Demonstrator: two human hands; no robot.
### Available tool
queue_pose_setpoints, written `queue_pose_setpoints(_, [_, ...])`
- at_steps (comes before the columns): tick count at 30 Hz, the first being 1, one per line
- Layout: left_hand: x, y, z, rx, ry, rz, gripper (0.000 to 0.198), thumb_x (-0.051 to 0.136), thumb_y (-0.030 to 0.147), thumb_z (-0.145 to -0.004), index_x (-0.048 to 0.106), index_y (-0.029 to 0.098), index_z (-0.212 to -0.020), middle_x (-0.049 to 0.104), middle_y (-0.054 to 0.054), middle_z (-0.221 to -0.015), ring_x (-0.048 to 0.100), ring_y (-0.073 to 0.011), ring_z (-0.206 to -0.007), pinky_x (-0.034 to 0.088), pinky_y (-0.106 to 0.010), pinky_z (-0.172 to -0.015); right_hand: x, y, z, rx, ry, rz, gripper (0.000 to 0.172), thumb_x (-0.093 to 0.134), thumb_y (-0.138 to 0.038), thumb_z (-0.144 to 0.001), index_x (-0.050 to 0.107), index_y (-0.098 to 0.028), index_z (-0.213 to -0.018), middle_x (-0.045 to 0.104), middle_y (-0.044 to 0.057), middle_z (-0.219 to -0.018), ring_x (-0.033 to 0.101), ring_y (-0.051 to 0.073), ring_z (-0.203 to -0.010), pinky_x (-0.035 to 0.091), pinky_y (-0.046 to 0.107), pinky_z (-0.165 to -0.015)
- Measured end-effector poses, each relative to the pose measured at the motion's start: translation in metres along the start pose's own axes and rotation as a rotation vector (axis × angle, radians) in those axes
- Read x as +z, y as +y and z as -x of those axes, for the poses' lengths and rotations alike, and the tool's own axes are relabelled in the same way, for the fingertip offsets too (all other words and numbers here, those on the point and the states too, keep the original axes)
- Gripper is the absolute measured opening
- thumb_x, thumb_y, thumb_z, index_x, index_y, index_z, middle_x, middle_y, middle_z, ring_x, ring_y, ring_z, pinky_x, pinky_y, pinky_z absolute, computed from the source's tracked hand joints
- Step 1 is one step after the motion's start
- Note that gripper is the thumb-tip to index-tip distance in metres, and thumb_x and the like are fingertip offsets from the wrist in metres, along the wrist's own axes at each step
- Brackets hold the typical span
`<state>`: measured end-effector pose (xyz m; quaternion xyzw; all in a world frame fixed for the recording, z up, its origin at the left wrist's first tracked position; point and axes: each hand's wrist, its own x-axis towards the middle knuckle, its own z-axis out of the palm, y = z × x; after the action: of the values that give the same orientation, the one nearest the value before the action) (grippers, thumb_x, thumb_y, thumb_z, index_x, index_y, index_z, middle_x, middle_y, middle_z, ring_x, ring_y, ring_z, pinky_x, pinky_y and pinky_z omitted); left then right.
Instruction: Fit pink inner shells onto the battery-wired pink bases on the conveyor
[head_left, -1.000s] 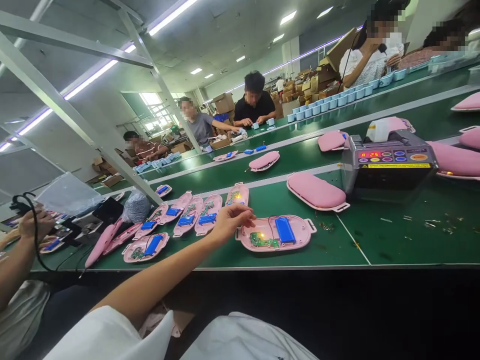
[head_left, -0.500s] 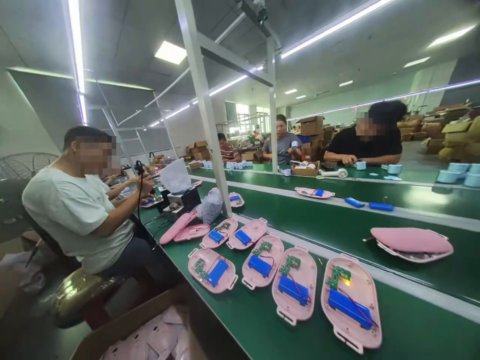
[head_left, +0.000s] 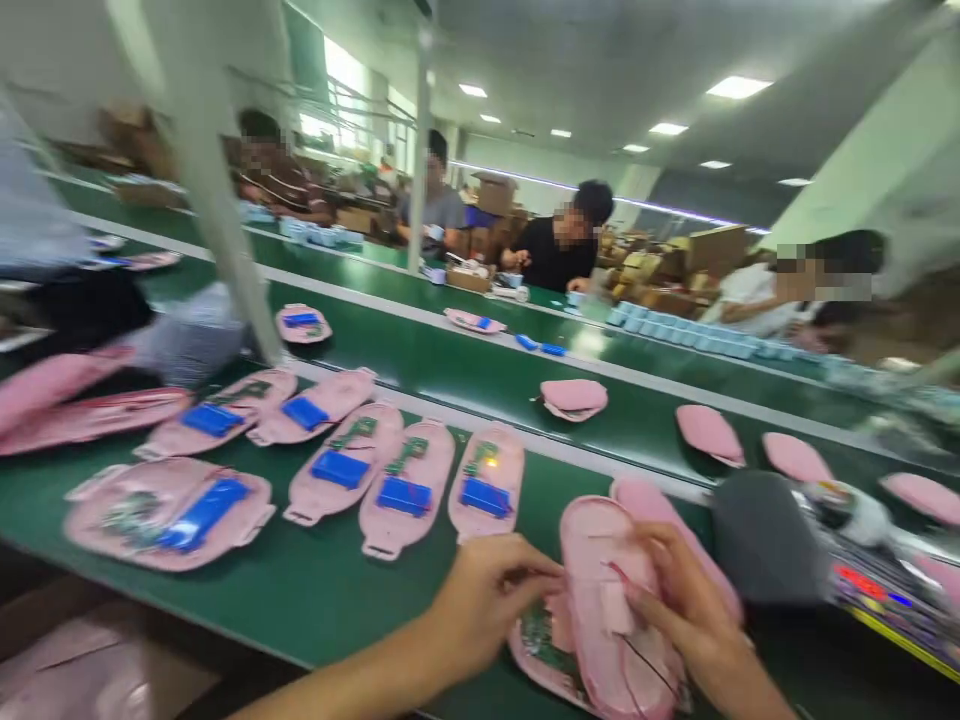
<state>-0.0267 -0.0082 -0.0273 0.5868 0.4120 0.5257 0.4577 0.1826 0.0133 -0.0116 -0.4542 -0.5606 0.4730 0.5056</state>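
Right fingers (head_left: 658, 610) pinch a pink cover (head_left: 591, 545) (black wire (head_left: 649, 663) across it) — left fingers (head_left: 523, 554) at its edge, grip unclear.

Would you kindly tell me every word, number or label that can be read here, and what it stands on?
None can be read.
Red display on the machine: too blurred.
Yellow strip below it: too blurred to read.
Pink shell in the right hand: no readable marking.
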Motion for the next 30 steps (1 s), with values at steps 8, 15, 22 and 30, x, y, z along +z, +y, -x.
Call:
queue_pose_setpoints(8, [0.001,0.025,0.003,0.21,-0.049,-0.115,0.009,0.069,0.016,-0.085,0.077,0.02,-0.082,0.075,-0.001,-0.07,0.066,-0.0125,-0.061,0.053,-0.021,-0.063,-0.014,-0.027,-0.025,0.195,0.062,-0.08,0.063,0.088,-0.046,-0.058,0.068,-0.014,-0.108,0.068,0.012,-0.107,0.065,0.024,-0.093,0.056,0.029,-0.075])
queue_pose_setpoints(15, [0.004,0.028,0.008,0.501,0.11,-0.398,0.01,0.068,0.014,-0.087,0.074,0.022,-0.085,0.066,-0.008,-0.112,0.066,-0.0204,-0.102,0.055,-0.033,-0.088,0.02,-0.014,0.005,0.156,0.408,-0.455,0.081,0.085,-0.037,-0.064,0.052,-0.025,-0.137,0.065,0.007,-0.12,0.064,0.023,-0.107,0.058,0.032,-0.086])
queue_pose_setpoints(22, [0.022,0.006,0.004,0.449,0.302,-0.226,0.013,0.062,0.015,-0.09,0.07,0.019,-0.08,0.066,-0.01,-0.113,0.069,-0.0153,-0.08,0.059,-0.026,-0.066,0.048,0.0,0.035,0.185,0.38,-0.565,0.082,0.083,-0.039,-0.069,0.049,-0.028,-0.142,0.06,0.007,-0.131,0.062,0.027,-0.116,0.052,0.046,-0.105])
queue_pose_setpoints(30, [0.014,0.001,-0.01,-0.108,0.0,0.307,0.035,0.072,0.035,-0.081,0.06,0.018,-0.109,0.071,-0.003,-0.086,0.067,-0.0166,-0.073,0.056,-0.026,-0.064,0.066,-0.005,0.028,0.1,0.385,-0.619,0.073,0.076,-0.034,-0.078,0.046,-0.029,-0.144,0.062,0.006,-0.128,0.061,0.023,-0.117,0.051,0.043,-0.106])
